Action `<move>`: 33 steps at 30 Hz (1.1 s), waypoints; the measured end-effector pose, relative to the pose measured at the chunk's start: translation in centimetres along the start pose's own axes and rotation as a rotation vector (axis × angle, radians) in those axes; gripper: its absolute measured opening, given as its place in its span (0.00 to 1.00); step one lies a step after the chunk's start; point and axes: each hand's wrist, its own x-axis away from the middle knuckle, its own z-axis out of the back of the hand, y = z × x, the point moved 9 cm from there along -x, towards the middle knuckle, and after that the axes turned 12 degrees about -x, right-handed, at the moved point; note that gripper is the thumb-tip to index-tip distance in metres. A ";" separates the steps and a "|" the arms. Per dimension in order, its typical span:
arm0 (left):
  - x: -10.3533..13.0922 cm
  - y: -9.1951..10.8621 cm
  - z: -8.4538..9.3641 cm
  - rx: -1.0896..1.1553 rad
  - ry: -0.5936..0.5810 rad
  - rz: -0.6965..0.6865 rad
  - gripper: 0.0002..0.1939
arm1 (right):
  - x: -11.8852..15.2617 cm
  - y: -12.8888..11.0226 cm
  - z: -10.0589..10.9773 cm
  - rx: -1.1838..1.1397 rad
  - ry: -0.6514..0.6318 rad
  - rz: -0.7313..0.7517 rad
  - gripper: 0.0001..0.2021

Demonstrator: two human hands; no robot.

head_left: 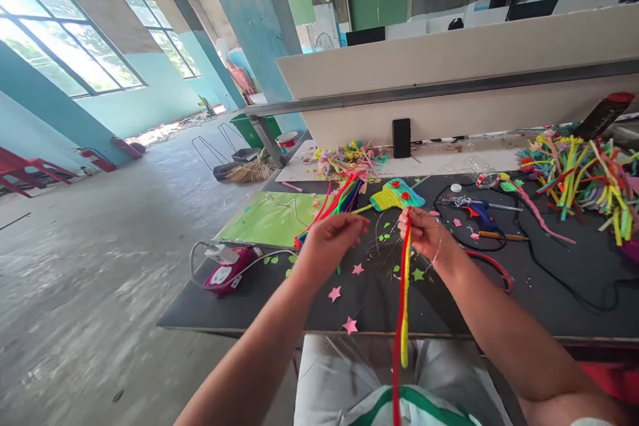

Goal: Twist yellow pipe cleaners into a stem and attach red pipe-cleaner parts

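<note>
Pinched between the fingers of my right hand (pixel 422 233) are the top ends of a red pipe cleaner (pixel 402 299) and a yellow pipe cleaner (pixel 405 306). Both hang down past the table's front edge, the red one lower. My left hand (pixel 334 239) is to the left, fingers curled together; whether anything thin is between them is too small to tell. Behind it lies a bundle of coloured pipe cleaners (pixel 349 194). A yellow and blue woven piece with red flowers (pixel 398 195) rests beyond my hands.
On the dark table (pixel 224 309) are pink stars (pixel 350 325), green paper bits, a blue glue gun (pixel 482 214) with its cable, and a purple power block (pixel 232 271). A phone (pixel 401 138) stands behind. Pipe cleaner heap (pixel 579 176) at right.
</note>
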 end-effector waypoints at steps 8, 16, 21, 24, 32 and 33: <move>0.0 14.9 9.4 0.236 0.371 -0.585 0.09 | 0.7 -3.9 -2.2 0.122 0.038 0.211 0.08; 6.4 1.7 -3.3 -0.533 -0.289 -0.447 0.13 | 7.5 -13.4 -0.6 0.349 0.251 0.504 0.02; 10.7 -5.6 -7.9 -0.836 -0.649 -0.506 0.24 | 10.3 -13.7 0.7 0.349 0.294 0.503 0.02; 7.7 -6.8 -7.4 -0.879 -0.667 -0.608 0.23 | 10.4 -11.8 0.3 0.352 0.263 0.444 0.01; -2.5 -9.4 -3.7 -0.973 -0.503 -0.650 0.19 | 9.2 -7.9 0.8 0.234 0.250 0.315 0.08; -3.2 -8.7 -3.6 -0.935 -0.451 -0.634 0.19 | 9.0 -7.7 0.9 0.236 0.252 0.304 0.09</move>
